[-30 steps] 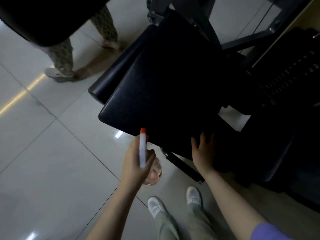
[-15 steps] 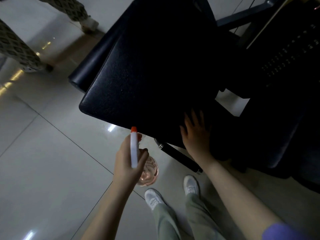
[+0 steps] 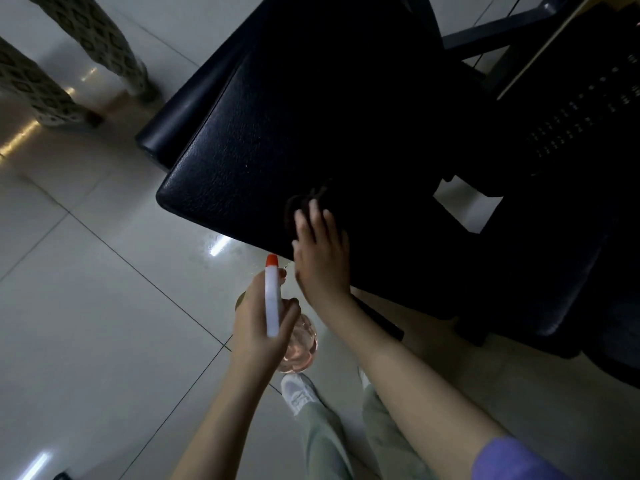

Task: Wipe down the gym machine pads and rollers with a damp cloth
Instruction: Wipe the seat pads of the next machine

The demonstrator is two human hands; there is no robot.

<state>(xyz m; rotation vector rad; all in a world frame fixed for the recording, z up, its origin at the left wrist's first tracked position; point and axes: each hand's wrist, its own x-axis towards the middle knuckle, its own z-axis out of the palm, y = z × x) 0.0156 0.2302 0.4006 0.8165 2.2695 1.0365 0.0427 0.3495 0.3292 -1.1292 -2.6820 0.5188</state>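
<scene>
Left hand [image 3: 258,329] grips spray bottle [image 3: 272,306]; right hand [image 3: 320,258] flat on black pad [image 3: 242,150].

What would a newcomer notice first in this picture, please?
The large black textured machine pad fills the centre, the right hand resting flat on its near edge. Just below, the left hand grips a clear spray bottle with a white head and orange tip.
</scene>
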